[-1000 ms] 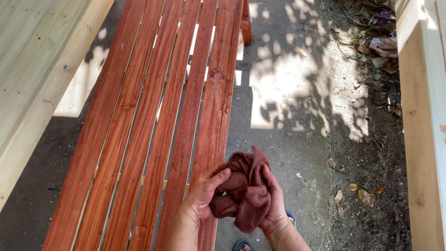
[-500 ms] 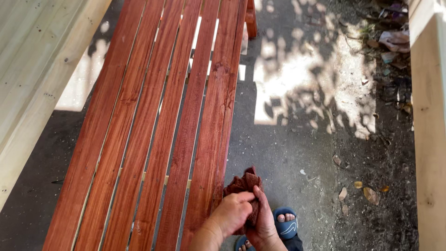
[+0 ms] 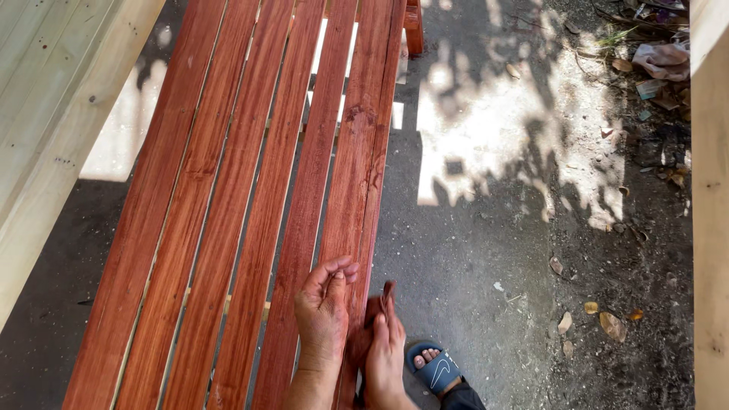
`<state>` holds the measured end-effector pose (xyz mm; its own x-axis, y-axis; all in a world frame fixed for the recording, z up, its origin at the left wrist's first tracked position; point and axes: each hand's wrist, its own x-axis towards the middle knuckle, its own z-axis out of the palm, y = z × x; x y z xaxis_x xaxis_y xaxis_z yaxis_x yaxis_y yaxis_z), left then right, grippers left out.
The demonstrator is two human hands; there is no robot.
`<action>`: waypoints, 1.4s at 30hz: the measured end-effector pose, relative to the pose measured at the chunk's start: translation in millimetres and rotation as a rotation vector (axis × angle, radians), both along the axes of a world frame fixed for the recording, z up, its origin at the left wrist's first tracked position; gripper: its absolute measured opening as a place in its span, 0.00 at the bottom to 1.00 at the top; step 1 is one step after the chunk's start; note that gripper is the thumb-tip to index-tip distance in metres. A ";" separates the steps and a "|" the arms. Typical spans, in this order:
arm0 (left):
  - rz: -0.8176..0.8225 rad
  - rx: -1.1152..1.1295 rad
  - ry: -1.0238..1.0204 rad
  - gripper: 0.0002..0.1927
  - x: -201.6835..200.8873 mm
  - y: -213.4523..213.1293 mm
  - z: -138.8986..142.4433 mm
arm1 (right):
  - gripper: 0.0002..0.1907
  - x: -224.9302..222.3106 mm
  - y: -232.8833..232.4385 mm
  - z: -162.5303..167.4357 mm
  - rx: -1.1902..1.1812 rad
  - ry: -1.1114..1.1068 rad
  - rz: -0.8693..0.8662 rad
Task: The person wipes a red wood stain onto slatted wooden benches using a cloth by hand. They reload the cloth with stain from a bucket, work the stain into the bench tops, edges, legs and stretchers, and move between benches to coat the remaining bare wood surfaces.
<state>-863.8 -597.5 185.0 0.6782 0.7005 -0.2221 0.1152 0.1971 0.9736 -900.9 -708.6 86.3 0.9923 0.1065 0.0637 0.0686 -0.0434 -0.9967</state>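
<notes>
A dark reddish cloth (image 3: 377,305) is sitting squeezed between the two hands at the right edge of the bench (image 3: 250,190), near the bottom of the view. Only a thin strip of it is showing, sticking up past the fingertips; the rest is hidden behind the hands, so its shape is hard to make out. The right hand (image 3: 386,353) is pressing against the cloth from the outer side, its fingers (image 3: 388,300) lying straight and close together along it, seemingly pinching it. The left hand (image 3: 323,315) is resting on the outermost red slat, its fingers (image 3: 339,271) curling loosely inward with the thumb tucked under them; whether they are gripping the cloth cannot be told from here. Both forearms are being cut off by the lower frame edge. Just right of the hands, a foot in a dark blue sandal (image 3: 437,370) is standing on the grey ground (image 3: 486,250), with dry leaves (image 3: 611,325) lying farther right.
</notes>
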 end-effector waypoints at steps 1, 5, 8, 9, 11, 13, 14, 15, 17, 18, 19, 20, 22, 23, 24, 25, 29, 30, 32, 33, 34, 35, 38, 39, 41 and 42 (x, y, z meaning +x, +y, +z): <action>0.002 0.005 -0.010 0.11 3.6 1.6 -0.4 | 0.26 21.3 6.1 9.2 0.034 0.192 -0.020; 0.045 0.014 -0.025 0.11 17.5 15.7 -1.0 | 0.25 112.3 36.6 24.2 0.140 0.449 -0.017; 0.078 0.012 -0.051 0.11 28.3 28.3 3.2 | 0.19 189.4 58.9 14.7 1.029 0.440 0.297; 0.087 0.014 -0.070 0.11 32.8 32.6 5.0 | 0.24 217.2 65.5 11.6 0.430 0.581 0.035; 0.110 0.016 0.020 0.11 37.4 41.7 10.3 | 0.26 270.6 76.8 10.6 0.697 0.479 0.156; 0.127 0.033 0.039 0.12 42.0 49.3 14.2 | 0.26 315.7 84.3 19.1 0.625 0.715 0.175; 0.134 0.049 0.014 0.12 43.0 52.3 15.6 | 0.26 328.5 87.4 26.5 0.628 0.689 0.187; 0.141 0.063 -0.010 0.12 43.6 54.5 16.6 | 0.27 337.6 89.4 33.0 0.628 0.666 0.198; 0.144 0.078 -0.034 0.11 41.8 56.9 17.8 | 0.29 338.0 91.6 41.3 0.585 0.663 0.173; 0.143 0.082 -0.045 0.11 39.8 56.8 18.1 | 0.30 329.8 91.8 46.4 0.537 0.685 0.137; 0.148 0.061 -0.039 0.11 36.8 55.3 18.5 | 0.32 317.0 91.0 50.7 0.489 0.704 0.100; 0.150 0.046 -0.042 0.11 34.2 53.7 18.8 | 0.32 302.1 89.7 54.0 0.458 0.701 0.074; 0.150 0.031 -0.084 0.11 26.2 49.1 20.0 | 0.33 265.8 84.5 57.6 0.402 0.693 0.022; 0.146 0.019 -0.117 0.11 21.0 45.3 20.5 | 0.33 246.2 80.1 58.1 0.259 0.627 -0.001; 0.138 0.004 -0.148 0.11 14.5 40.4 21.0 | 0.33 225.8 75.3 58.0 0.113 0.561 -0.029; 0.129 0.013 -0.129 0.12 6.3 35.2 21.3 | 0.33 205.4 69.9 57.4 -0.028 0.492 -0.056; 0.090 0.036 -0.234 0.12 -36.5 16.0 19.1 | 0.34 115.0 45.5 52.5 -0.087 0.416 -0.114; 0.077 0.036 -0.297 0.12 -52.4 11.3 17.9 | 0.34 89.2 39.1 51.1 -0.075 0.421 -0.120; 0.067 0.066 -0.226 0.12 -80.1 3.4 14.1 | 0.33 37.8 29.3 49.3 -0.059 0.393 -0.116; 0.067 0.078 -0.191 0.12 -94.4 -1.2 12.3 | 0.33 11.8 23.3 49.1 -0.066 0.363 -0.106; 0.070 0.066 -0.208 0.12 -108.6 -5.6 10.1 | 0.33 -13.6 16.9 48.9 -0.078 0.332 -0.101; 0.071 0.052 -0.228 0.12 -120.7 -10.3 7.9 | 0.35 -38.3 10.9 49.0 -0.131 0.330 -0.115; 0.084 0.081 -0.177 0.12 -146.9 -21.4 1.3 | 0.39 -109.5 -11.4 45.7 -0.219 0.337 -0.132; 0.092 0.103 -0.126 0.13 -156.4 -25.4 -0.2 | 0.40 -135.1 -20.2 42.5 -0.201 0.376 -0.124; 0.110 0.075 -0.198 0.12 -169.4 -32.8 -3.2 | 0.39 -185.4 -36.3 31.6 -0.098 0.213 -0.032; 0.121 0.060 -0.234 0.11 -174.8 -36.9 -4.4 | 0.38 -211.8 -44.9 25.3 -0.049 0.130 0.016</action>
